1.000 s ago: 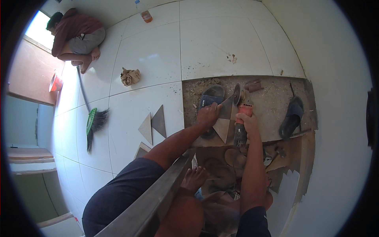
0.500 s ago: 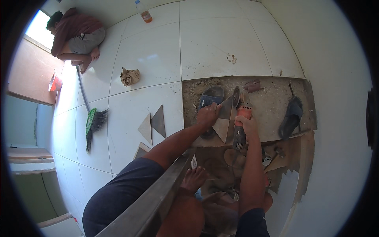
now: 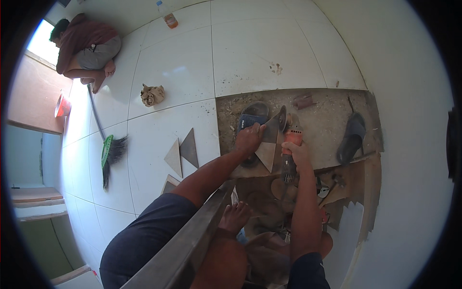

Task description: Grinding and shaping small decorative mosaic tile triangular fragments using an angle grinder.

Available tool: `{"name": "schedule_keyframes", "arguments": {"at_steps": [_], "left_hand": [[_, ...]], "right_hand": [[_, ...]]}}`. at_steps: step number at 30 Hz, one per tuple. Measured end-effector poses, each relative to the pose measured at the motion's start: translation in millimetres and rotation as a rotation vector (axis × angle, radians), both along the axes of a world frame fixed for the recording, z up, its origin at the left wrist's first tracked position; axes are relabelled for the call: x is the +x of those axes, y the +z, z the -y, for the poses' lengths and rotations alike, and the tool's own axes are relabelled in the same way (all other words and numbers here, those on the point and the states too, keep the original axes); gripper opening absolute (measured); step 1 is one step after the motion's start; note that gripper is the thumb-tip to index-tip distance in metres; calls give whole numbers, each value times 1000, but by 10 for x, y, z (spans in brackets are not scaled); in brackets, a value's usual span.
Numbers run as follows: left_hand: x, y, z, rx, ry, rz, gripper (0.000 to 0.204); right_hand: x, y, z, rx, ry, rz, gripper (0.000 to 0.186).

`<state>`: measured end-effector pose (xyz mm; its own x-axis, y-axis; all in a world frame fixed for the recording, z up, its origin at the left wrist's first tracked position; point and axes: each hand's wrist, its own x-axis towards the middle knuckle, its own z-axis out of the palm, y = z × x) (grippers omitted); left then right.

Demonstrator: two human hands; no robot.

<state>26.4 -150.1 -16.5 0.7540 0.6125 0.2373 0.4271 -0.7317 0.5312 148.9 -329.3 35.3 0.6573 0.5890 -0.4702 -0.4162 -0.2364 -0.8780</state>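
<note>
My right hand (image 3: 298,153) is closed round an orange and black angle grinder (image 3: 292,137). Its round disc (image 3: 283,118) stands right at the upper edge of a pointed tile piece (image 3: 271,136), darker grey above and paler below. Gripping the left side of that tile is my left hand (image 3: 249,138), partly over a dark slide sandal (image 3: 253,114) on the rough floor patch. The tile's underside and some of my left fingers are hidden. A second sandal (image 3: 352,138) lies to the right of the grinder.
Triangular tile offcuts (image 3: 189,148) lie on the white tiles to the left, with a green broom (image 3: 109,149) and crumpled brown paper (image 3: 152,95) beyond. A long grey bar (image 3: 190,241) slants up beside my leg. Far left, a person (image 3: 89,48) crouches near a bottle (image 3: 168,17).
The whole view has shifted slightly, so the scene sits a little further left and up. Both hands keep their holds, and the disc remains at the tile's edge.
</note>
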Motion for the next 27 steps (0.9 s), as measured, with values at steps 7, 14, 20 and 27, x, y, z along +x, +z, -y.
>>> {"name": "schedule_keyframes", "arguments": {"at_steps": [7,14,20,27], "left_hand": [[-2,10,-14,3,5,3,37],[17,47,27,-17,34,-54,40],[21,36,30,8,22,11,39],[42,-1,-21,-2,43,-74,45]], "right_hand": [[-138,17,150,-73,17,65,36],[-300,-12,341,-117,8,30,32],[-445,-32,518,-85,8,31,33],[-650,16,666,-90,-1,22,36]]}}
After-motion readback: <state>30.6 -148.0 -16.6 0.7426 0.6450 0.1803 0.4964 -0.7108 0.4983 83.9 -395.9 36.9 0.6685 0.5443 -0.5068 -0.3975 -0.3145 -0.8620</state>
